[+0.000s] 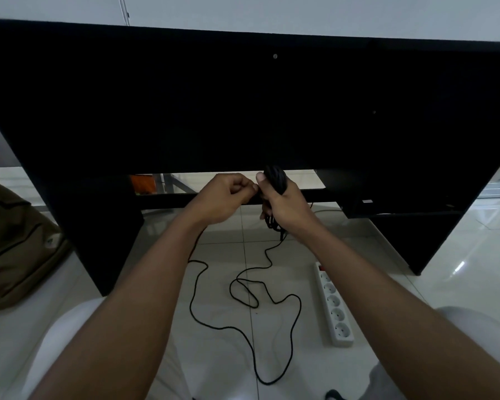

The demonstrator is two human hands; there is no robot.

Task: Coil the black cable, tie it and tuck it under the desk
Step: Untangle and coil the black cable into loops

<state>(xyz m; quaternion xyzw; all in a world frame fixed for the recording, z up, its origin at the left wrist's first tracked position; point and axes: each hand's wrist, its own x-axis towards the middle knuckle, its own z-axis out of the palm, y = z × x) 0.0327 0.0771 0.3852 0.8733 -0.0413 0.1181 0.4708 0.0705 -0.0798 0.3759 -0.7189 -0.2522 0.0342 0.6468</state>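
Head view looks down at a tiled floor with a black desk on the far side. At the far left a brown bag sits by the desk leg. Next comes the left hand, its fingers curled in and pinching one thin bit of the black cable right beside the other thumb. The right hand is wrapped tight round a bunch of loops, which stick out above and below the fist, close to the desk's low bar. The two hands are close together, touching or almost. From the bunch a long loose tail drops to the floor and wiggles about between the arms. To the right of the tail lies a white power strip. The cable looks thin, light and floppy, so it should bend into loops easily, but the loops may spring apart if the fist lets go. I think the best place to hold is the middle of the bunch, squeezing all the loops at once, while the other hand feeds in the tail bit by bit.
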